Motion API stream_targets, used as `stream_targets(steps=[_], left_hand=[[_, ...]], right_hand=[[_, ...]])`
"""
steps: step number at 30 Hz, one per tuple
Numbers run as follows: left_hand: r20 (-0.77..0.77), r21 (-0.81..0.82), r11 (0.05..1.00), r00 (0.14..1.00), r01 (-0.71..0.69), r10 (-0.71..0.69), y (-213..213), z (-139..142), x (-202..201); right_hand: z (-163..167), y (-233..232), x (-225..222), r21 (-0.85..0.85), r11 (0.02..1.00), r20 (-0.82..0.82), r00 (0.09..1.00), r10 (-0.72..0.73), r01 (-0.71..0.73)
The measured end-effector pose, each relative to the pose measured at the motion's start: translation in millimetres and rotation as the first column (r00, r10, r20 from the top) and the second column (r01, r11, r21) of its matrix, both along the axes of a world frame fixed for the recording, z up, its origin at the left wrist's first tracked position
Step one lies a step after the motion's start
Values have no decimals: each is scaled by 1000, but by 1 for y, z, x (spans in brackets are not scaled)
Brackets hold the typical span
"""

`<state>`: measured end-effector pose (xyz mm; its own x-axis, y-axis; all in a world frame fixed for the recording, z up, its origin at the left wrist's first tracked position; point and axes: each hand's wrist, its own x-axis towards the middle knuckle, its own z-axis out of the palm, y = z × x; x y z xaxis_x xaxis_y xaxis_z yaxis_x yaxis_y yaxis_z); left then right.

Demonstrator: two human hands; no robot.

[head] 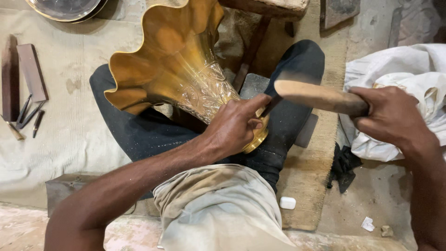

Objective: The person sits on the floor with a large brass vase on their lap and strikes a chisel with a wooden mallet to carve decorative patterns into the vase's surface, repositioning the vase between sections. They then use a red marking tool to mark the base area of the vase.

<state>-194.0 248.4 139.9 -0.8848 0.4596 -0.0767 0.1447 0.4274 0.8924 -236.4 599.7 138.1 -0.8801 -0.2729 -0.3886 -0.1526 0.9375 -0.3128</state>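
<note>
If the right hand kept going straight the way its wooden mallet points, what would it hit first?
Probably the thin dark tool gripped by the left hand against the brass vase. The right hand aims the wooden mallet leftward at it; depth is unclear.

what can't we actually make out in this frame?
Head view only:
- Tool tip under the left hand: fingers hide where it meets the brass vase.
- Wooden mallet in the right hand: motion-blurred, outline soft.
- Vase top and the round metal plate: cut off by the upper edge.
- Small tools at left: too small to identify.
</note>
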Motion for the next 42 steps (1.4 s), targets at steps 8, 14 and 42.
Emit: stream_targets(steps=[8, 14, 42], left_hand=[[-100, 11, 997, 992, 75, -74, -5, -1, 0], [-188, -64, 996, 979, 60, -71, -4, -3, 4], [-128, -6, 1000, 992, -8, 7, -15, -4, 20]], right_hand=[[-8, 1, 20, -70, 997, -119, 992, -28, 19], [-8, -2, 26, -104, 994, -147, 988, -49, 34], [35, -21, 26, -108, 994, -163, 986, -32, 14]])
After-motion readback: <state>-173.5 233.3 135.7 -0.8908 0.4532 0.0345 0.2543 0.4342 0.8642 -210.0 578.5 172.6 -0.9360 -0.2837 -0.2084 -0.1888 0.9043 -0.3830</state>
